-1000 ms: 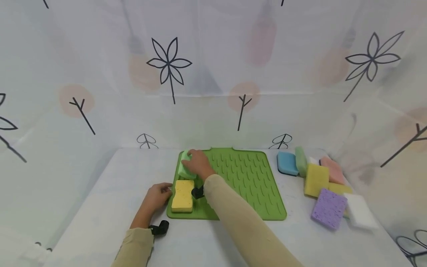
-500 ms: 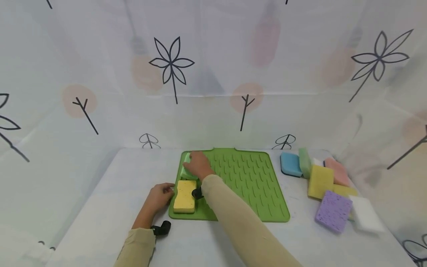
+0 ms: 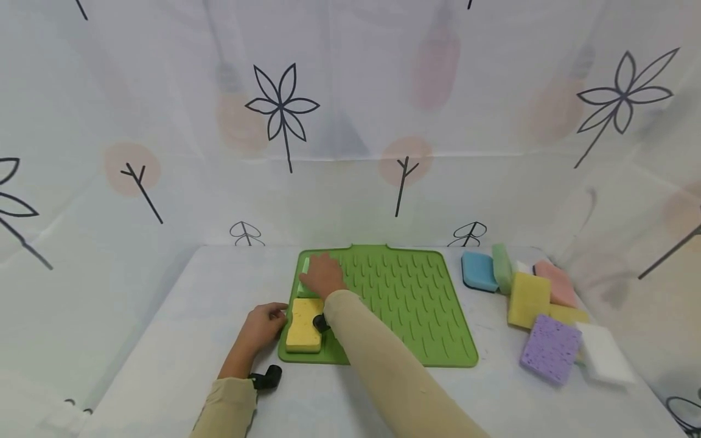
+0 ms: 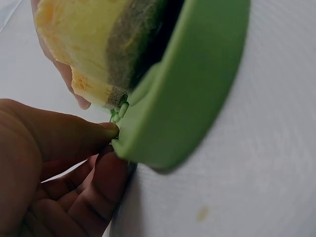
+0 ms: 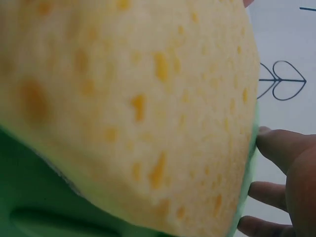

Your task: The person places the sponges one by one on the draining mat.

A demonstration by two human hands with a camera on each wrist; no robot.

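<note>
My left hand [image 3: 261, 327] pinches the left rim of a green ridged silicone mat [image 3: 405, 304] between thumb and fingers; the left wrist view shows the mat's edge [image 4: 192, 94] at its fingertips. A yellow sponge [image 3: 305, 325] with a darker lower layer lies on the mat's front left corner, its porous top filling much of the right wrist view. Behind it, at the back left corner, my right hand [image 3: 324, 275] holds a light green sponge [image 3: 303, 286] down on the mat. That hand hides most of this sponge.
Right of the mat lies a loose group: a blue sponge [image 3: 478, 271], a green one [image 3: 501, 267], a yellow one [image 3: 528, 299], a pink one [image 3: 555, 283], a purple one [image 3: 552, 348] and a white one [image 3: 605, 353]. A patterned cloth [image 3: 350, 201] hangs behind.
My right hand has shifted slightly toward me over the light green sponge and covers more of it. The left hand keeps its place at the mat's rim. The head view has turned slightly.
</note>
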